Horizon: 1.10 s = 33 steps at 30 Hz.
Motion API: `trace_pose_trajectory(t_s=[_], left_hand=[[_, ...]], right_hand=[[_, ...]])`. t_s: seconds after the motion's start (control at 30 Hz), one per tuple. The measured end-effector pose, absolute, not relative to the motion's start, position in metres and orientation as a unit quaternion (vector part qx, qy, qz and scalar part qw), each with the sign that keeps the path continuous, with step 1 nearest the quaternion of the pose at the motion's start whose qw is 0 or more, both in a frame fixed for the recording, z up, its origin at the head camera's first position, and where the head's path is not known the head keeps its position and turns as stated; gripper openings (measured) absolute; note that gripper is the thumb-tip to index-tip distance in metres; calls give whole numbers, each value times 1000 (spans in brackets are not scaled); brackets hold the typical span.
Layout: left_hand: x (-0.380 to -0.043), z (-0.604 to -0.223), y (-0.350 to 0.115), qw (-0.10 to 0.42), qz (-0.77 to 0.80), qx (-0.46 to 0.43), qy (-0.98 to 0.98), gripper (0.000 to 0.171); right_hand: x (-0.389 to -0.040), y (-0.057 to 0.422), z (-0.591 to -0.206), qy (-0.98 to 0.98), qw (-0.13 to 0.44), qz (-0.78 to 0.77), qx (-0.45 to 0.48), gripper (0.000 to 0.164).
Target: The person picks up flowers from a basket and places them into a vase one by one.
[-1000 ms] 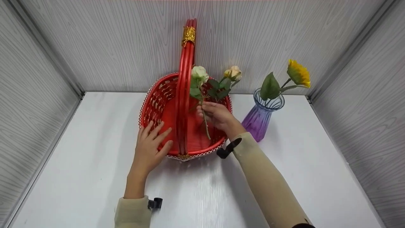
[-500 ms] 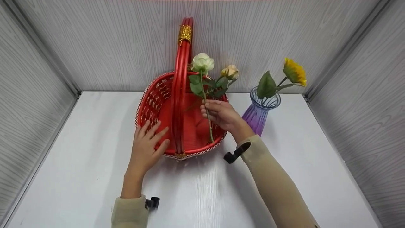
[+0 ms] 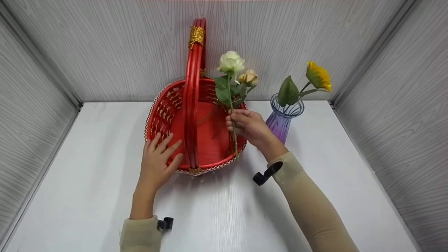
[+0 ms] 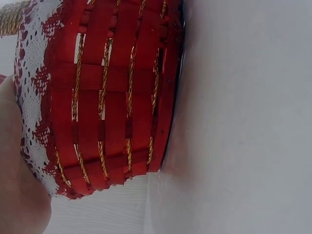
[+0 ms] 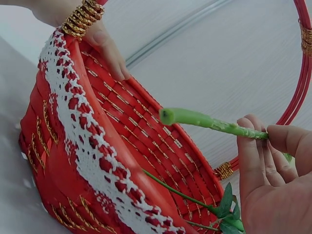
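Rose (image 3: pixel 231 62), white, head view: stem pinched in right hand (image 3: pixel 250 126), over the right side of the red woven basket (image 3: pixel 211 165). Left hand (image 3: pixel 154 162) spread on left rim, grasping nothing I can see. Leaves overlap the peach rose (image 3: pixel 250 77); contact unclear, but snagging could drag that one along. Purple vase (image 3: pixel 279 122) with sunflower (image 3: pixel 317 76) sits near that wrist; a wide swing might topple it. Left wrist: palm beside lace trim (image 4: pixel 36 87); leaning hard could tip the basket. Right wrist: stem end juts free; so slight a pinch might let it twist.
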<state>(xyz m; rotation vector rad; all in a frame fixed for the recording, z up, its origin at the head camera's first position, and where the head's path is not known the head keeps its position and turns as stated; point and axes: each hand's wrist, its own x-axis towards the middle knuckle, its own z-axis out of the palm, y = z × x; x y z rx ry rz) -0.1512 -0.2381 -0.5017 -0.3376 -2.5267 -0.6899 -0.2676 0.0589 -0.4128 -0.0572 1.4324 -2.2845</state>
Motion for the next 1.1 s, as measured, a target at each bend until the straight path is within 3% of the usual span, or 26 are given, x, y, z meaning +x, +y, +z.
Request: trace_pose_trajectory(t_s=[0.53,0.77,1.1], left_hand=[[-148,-504,-240,229,-253,-118,-932,44],[-149,-505,-240,240,-254,-121,-929,43],[-152,-502,-237,249,-260,-124,-925,43]], right_hand=[[-257,81,-402,536,193,-822,-9,14],[-251,94,-385,559,179,-809,-34,27],[-262,117,-343,648,146,-743,-82,16]])
